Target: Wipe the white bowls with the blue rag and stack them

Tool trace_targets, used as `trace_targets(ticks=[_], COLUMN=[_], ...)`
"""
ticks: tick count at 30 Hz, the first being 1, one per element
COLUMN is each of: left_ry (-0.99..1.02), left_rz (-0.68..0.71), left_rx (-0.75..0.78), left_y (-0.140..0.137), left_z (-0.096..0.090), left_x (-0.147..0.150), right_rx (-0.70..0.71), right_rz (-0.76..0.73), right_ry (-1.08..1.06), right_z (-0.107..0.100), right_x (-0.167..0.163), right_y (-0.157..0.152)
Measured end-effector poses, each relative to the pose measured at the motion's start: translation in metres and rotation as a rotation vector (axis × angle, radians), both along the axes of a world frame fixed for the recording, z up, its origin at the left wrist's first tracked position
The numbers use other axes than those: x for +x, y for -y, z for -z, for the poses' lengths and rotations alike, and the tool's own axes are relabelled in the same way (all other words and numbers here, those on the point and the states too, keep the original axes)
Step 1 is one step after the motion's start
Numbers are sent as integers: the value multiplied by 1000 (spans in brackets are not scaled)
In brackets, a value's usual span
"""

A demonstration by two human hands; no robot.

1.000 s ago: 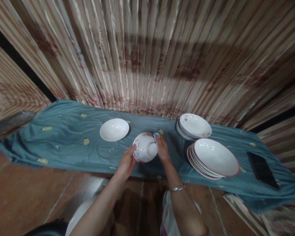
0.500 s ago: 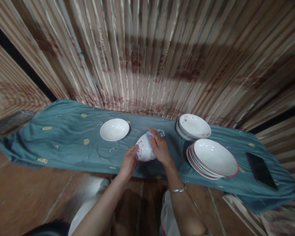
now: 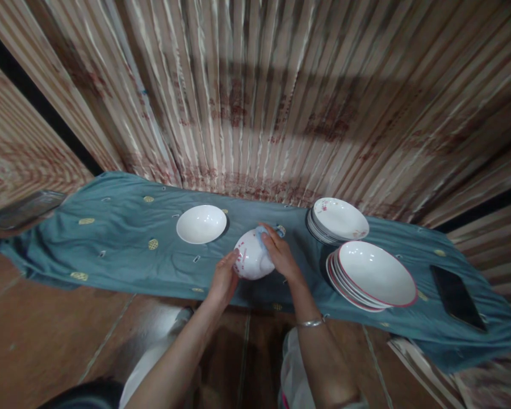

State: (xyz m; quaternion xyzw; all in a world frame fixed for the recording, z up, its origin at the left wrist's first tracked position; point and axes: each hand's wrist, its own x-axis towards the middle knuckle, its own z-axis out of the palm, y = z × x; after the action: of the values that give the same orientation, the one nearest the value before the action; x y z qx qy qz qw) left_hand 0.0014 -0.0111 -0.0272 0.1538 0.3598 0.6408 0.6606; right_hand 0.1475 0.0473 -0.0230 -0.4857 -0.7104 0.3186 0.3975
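A white bowl with small red flowers (image 3: 249, 258) is tilted on its side above the cloth, its outside facing me. My left hand (image 3: 225, 276) grips its left rim, fingers closed on the edge. Against the bowl's upper right side, my right hand (image 3: 279, 253) presses a light blue cloth (image 3: 262, 234), with a bunched end sticking out past the fingers. To the left of my hands, a plain white bowl (image 3: 201, 224) rests upright on the table.
At the right stand a stack of flowered plates (image 3: 341, 217) and, nearer me, a stack of red-rimmed bowls (image 3: 377, 272). A black phone (image 3: 457, 296) lies at the right end of the green tablecloth (image 3: 123, 250). A pleated curtain (image 3: 255, 113) hangs behind. A glass tray (image 3: 25, 209) is at far left.
My right hand and the blue cloth have slid slightly down over the bowl's outside, and the bowl has turned a little. The whole view has shifted slightly.
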Motion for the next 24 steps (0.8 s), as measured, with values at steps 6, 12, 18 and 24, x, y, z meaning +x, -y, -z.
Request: trace_targets(ticks=[6, 12, 18, 24], left_ry=[98, 206, 249, 283], left_rz=[-51, 1, 14, 9], left_rx=[-89, -225, -363, -382], left_y=[-5, -10, -13, -15], left_z=[20, 21, 28, 32], left_x=[-5, 0, -2, -3], right_rx=[-176, -6, 52, 108], right_rz=[143, 327, 287, 287], right_ry=[-81, 28, 143, 254], right_z=[24, 36, 43, 60], right_x=[5, 8, 18, 16], right_y=[-7, -6, -8, 9])
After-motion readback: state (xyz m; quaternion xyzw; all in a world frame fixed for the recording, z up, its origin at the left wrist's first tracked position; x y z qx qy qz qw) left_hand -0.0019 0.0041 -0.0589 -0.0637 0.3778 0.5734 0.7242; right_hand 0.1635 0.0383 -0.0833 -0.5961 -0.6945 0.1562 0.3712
